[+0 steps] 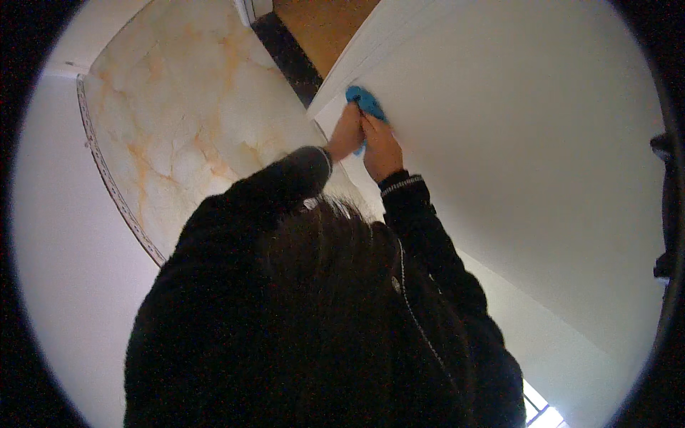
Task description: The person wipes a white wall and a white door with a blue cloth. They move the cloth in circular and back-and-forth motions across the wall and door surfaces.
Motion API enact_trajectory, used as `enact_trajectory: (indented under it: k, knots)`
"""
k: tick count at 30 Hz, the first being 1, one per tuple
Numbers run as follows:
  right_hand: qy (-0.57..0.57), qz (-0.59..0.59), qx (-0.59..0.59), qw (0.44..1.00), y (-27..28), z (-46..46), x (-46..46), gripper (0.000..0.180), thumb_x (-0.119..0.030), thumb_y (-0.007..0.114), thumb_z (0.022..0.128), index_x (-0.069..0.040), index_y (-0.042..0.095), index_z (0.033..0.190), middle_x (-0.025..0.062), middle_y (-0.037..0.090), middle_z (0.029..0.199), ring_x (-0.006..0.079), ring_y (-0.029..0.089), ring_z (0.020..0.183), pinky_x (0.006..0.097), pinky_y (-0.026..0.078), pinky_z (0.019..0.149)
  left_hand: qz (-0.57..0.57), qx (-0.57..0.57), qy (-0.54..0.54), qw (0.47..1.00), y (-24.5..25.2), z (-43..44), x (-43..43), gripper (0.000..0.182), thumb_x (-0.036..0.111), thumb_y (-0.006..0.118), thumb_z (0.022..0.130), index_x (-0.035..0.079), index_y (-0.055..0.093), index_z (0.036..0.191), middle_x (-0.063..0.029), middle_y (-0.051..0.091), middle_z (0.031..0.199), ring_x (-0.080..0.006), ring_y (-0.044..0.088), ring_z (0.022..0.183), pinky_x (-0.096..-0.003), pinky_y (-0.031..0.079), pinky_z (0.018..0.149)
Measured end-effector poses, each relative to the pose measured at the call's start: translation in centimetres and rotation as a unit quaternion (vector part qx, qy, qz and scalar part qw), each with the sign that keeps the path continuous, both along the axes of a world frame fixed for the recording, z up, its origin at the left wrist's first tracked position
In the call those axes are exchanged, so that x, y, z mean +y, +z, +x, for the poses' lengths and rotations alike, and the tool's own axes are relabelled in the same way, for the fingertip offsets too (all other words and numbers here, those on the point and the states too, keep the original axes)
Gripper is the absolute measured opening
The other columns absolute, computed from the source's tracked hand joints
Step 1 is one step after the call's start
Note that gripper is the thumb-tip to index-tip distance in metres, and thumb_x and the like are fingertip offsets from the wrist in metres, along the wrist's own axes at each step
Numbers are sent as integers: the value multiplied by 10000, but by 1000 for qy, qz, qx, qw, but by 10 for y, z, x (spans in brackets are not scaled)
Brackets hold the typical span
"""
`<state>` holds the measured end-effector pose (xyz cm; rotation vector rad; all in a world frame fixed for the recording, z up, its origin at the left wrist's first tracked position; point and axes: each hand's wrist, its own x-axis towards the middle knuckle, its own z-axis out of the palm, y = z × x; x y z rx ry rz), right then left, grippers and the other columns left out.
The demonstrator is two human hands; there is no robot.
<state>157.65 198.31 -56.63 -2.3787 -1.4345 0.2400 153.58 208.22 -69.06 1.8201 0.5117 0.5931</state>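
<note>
Both hands meet at a blue cloth (369, 102) in front of a smooth white surface. My left hand (347, 132) grips the cloth from the left side, with its dark sleeve reaching over the marble-patterned floor. Close against it, my right hand (383, 148) also has hold of the cloth, its fingers pointing up towards the bunched part. A small bit of blue shows below, between the two hands. The fingertips are partly hidden and slightly blurred.
A large white panel or wall (508, 134) rises at the right. Marble-patterned floor (176, 123) with a patterned border strip (115, 190) lies at the left. A dark threshold strip (286, 56) adjoins a brown floor (321, 27). A bright window (540, 409) shows at the lower right.
</note>
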Motion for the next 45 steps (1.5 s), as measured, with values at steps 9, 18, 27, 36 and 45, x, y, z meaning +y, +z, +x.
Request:
enact_trajectory:
  k: [9, 18, 27, 36, 45]
  knots:
    - [4, -69, 61, 996, -10, 3, 48, 515, -26, 480, 856, -13, 452, 1370, 168, 476, 1401, 336, 461, 1279, 389, 361, 1102, -552, -208, -16, 807, -34, 15, 29, 251, 85, 622, 915, 51, 442, 1087, -115, 524, 1073, -223, 538, 1016, -347, 466, 871]
    - [-85, -164, 107, 977, -38, -26, -57, 510, -17, 454, 888, -42, 418, 1395, 171, 462, 1411, 342, 460, 1277, 404, 410, 1047, -304, 9, -208, 930, 17, -42, -68, 140, 62, 638, 896, 11, 592, 1018, -71, 621, 1025, -153, 573, 970, -340, 495, 789]
    - [-113, -71, 124, 983, 30, -63, -170, 609, 120, 460, 791, 18, 410, 1389, 253, 530, 1318, 388, 499, 1236, 426, 362, 1093, -461, 33, -399, 792, 31, -39, -158, 124, 33, 556, 920, -3, 615, 1022, -92, 637, 1046, -212, 593, 921, -366, 504, 762]
    - [-25, 127, -167, 977, 158, -69, -150, 578, 127, 604, 768, -12, 512, 1322, 212, 536, 1337, 375, 500, 1256, 454, 400, 1055, -468, 24, -425, 775, 233, -37, -101, 235, 119, 576, 948, 18, 575, 1160, -59, 624, 1108, -157, 596, 1011, -303, 530, 850]
    - [1, 184, -228, 956, 223, -59, -47, 723, 44, 643, 748, 16, 377, 1420, 244, 424, 1437, 411, 406, 1331, 511, 289, 1123, -338, -142, -358, 859, 309, -41, -11, 267, 163, 561, 952, -16, 572, 1150, -84, 614, 1078, -174, 586, 955, -316, 503, 800]
